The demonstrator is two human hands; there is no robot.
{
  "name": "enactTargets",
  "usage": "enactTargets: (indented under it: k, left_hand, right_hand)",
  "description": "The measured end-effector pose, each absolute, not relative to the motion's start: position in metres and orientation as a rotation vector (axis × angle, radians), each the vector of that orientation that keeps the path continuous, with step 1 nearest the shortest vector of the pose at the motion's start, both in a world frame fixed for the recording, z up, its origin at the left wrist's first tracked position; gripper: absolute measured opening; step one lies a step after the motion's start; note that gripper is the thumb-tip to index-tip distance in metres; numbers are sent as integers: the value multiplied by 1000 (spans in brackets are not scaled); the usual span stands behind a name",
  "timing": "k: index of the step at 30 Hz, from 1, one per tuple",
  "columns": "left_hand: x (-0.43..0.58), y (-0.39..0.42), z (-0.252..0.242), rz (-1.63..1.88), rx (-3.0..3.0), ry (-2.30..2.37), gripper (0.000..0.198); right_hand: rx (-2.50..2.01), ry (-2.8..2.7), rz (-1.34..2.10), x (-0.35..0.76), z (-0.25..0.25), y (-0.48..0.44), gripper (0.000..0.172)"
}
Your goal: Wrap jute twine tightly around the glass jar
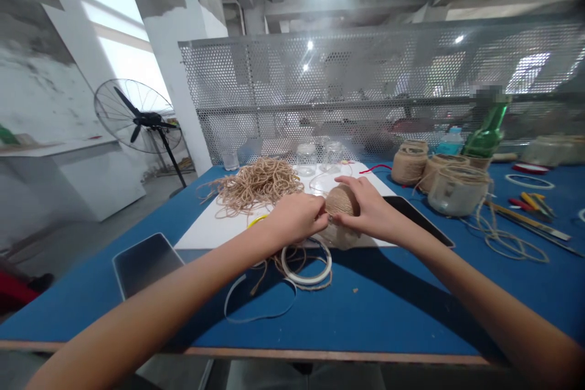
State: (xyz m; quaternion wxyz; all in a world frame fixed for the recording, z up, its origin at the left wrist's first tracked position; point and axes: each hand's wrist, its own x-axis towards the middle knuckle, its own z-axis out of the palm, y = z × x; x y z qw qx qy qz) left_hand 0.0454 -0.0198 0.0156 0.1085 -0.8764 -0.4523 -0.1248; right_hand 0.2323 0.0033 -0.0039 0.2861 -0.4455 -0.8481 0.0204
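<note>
A glass jar partly wrapped in brown twine [342,200] lies tilted over the white sheet's front edge. My right hand [368,207] curves around it, thumb on the near side and fingers over the top. Against the jar's left side, my left hand [299,216] is closed in a pinch; what sits between its fingertips is hidden. Loose twine strands [297,259] trail below that hand, beside a white ring of tape [307,280]. Part of a yellow ring [257,220] shows behind my left wrist.
A twine heap [262,183] covers the white sheet's [196,234] left part. Clear jars [306,159] stand behind. Dark flat panels [146,262] lie left and right. At right are twine-wrapped jars [409,164], a green bottle [488,128] and brushes [525,219]. A perforated metal screen [274,85] bounds the back.
</note>
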Motion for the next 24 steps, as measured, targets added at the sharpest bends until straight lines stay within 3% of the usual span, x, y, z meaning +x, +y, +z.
enactTargets:
  k: [24]
  left_hand:
    - [46,-11,8,-356,-2545,-1163,22]
  right_hand:
    - [-1150,-2258,128,237,-7,15,63]
